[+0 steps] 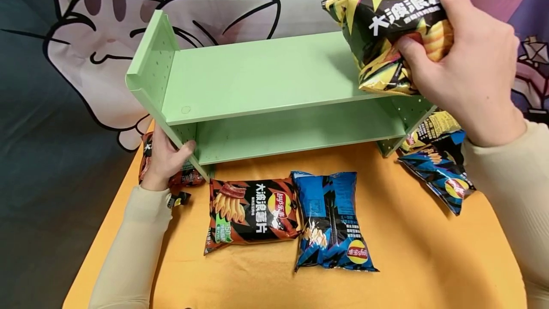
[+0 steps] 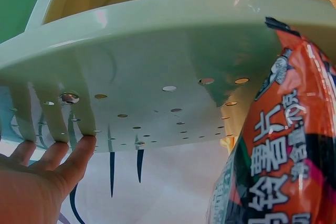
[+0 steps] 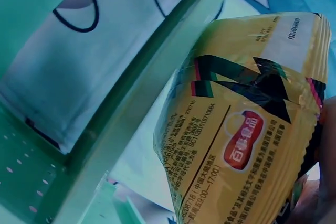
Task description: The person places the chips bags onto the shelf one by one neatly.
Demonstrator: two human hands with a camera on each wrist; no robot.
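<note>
My right hand holds a yellow and black bag of chips above the right end of a green two-tier shelf, thumb across its front. In the right wrist view the bag's yellow printed back shows close to the shelf edge. My left hand grips the shelf's left side panel, its thumb over the front edge. The left wrist view shows its fingers against the perforated outer face. Beside that hand lies a red chip bag, partly hidden in the head view.
In front of the shelf, a red and black chip bag and a blue one lie side by side on the orange tablecloth. More blue and yellow bags lie at right. A cartoon-printed cloth hangs behind.
</note>
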